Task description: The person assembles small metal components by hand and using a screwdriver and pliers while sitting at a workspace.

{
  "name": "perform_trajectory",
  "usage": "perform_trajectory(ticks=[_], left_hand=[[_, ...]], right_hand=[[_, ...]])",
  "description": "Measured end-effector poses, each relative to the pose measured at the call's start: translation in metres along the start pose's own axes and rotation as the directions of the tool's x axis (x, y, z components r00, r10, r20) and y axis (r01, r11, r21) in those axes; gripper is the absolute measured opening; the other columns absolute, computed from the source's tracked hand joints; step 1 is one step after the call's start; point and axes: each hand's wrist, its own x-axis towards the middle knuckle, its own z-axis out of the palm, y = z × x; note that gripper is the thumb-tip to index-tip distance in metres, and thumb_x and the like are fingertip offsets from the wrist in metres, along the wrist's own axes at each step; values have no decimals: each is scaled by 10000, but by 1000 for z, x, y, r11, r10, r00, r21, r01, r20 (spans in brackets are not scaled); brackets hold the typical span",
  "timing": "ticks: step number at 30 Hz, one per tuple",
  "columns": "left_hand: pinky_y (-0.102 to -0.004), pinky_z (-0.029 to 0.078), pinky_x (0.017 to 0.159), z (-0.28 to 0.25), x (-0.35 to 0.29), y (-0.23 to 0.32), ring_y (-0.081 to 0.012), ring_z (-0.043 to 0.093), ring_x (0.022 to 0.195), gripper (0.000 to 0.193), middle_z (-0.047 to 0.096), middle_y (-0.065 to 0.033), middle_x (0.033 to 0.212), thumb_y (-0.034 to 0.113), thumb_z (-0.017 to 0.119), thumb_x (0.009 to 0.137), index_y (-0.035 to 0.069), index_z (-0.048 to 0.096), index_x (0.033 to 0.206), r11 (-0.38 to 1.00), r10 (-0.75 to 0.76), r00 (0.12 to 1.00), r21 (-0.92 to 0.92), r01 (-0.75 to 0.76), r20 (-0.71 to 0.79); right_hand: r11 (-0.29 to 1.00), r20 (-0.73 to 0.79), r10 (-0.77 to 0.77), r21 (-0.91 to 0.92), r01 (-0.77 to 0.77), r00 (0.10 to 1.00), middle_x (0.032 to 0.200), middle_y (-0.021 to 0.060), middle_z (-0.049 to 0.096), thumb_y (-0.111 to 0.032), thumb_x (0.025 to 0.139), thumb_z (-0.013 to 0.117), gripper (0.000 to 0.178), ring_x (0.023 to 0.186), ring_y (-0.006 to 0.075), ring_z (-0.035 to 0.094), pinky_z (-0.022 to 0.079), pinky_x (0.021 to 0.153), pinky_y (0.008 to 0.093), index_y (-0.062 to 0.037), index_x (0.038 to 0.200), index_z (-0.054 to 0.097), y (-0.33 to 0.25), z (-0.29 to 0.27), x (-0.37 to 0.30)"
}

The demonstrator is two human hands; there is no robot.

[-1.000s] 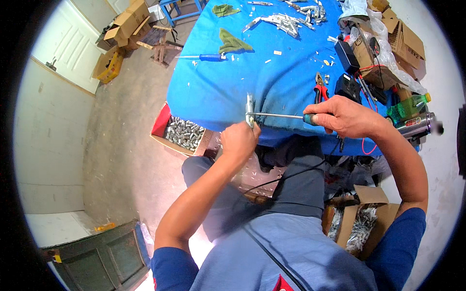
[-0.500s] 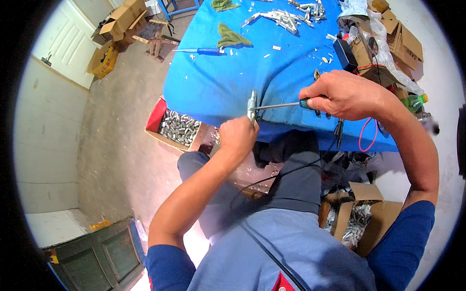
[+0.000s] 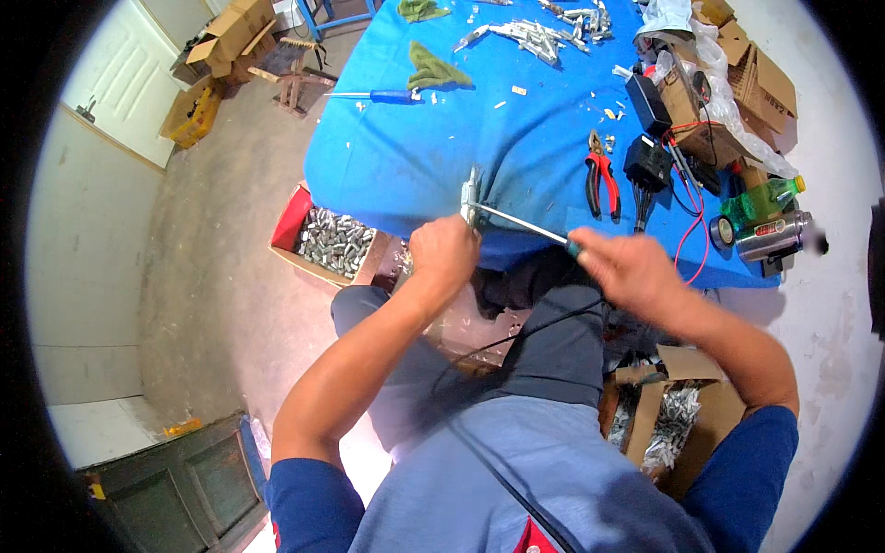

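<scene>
My left hand [image 3: 444,255] is closed around the lower end of a small silvery-white metal part [image 3: 469,194] at the near edge of the blue-covered table. My right hand [image 3: 636,274] grips the dark green handle of a screwdriver [image 3: 521,224]. The screwdriver's shaft slants up and leftward, and its tip meets the side of the metal part. What exactly the part is, I cannot make out. Right of the hands lie red-handled pliers [image 3: 603,180] on the cloth. A blue-handled screwdriver [image 3: 392,96] rests farther off to the left.
At the table's far side lie similar metal parts [image 3: 539,41] and a green rag [image 3: 433,69]. A steel flask [image 3: 772,238], a green bottle [image 3: 770,199] and black adapters [image 3: 648,164] line the right. Boxes of small metal pieces [image 3: 334,243] and silvery scraps [image 3: 675,426] stand below.
My right hand has swung down toward me with the screwdriver, so its shaft now tilts instead of lying nearly level. The pliers and flask have come into view. My left hand keeps its grip.
</scene>
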Motion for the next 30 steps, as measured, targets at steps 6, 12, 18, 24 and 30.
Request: perform_trajectory(ticks=[6,12,18,24,30], left_hand=[[-512,528,637,0,-4,-5,-417,666,679,215,664,-231,721,218,631,812,24,684,737,1000,9,1000,17,-9,-7],[-506,533,658,-8,-5,-1,-418,671,707,240,668,-230,728,253,667,805,21,691,753,999,-27,999,26,26,43],[-515,529,652,-6,-6,-2,-421,669,699,247,665,-228,721,260,661,817,24,684,748,1000,-10,1000,5,10,25],[-519,527,651,-3,-6,0,-423,666,697,228,664,-231,725,234,643,829,24,679,747,1000,-18,999,-16,19,40],[-511,530,652,-3,-5,4,-420,667,696,237,663,-235,728,235,634,832,20,677,744,998,-51,998,-20,52,48]], right_hand=[[994,-172,-34,-104,16,985,720,137,567,-203,867,674,440,596,286,617,500,505,370,-129,1290,577,-23,30,-28],[172,476,206,843,-510,855,941,113,648,-210,907,662,542,805,193,667,529,647,325,-64,1399,489,-2,11,-26],[-100,484,221,875,-474,847,940,70,643,-215,948,599,498,804,117,631,513,581,234,-64,1407,477,-4,18,-34],[897,-233,33,436,74,972,863,132,661,-155,956,561,403,611,156,580,454,495,277,-86,1353,547,-11,38,-32],[996,-176,-36,-87,21,984,715,122,534,-192,886,629,440,546,289,576,492,470,399,-80,1304,551,-31,44,-40]])
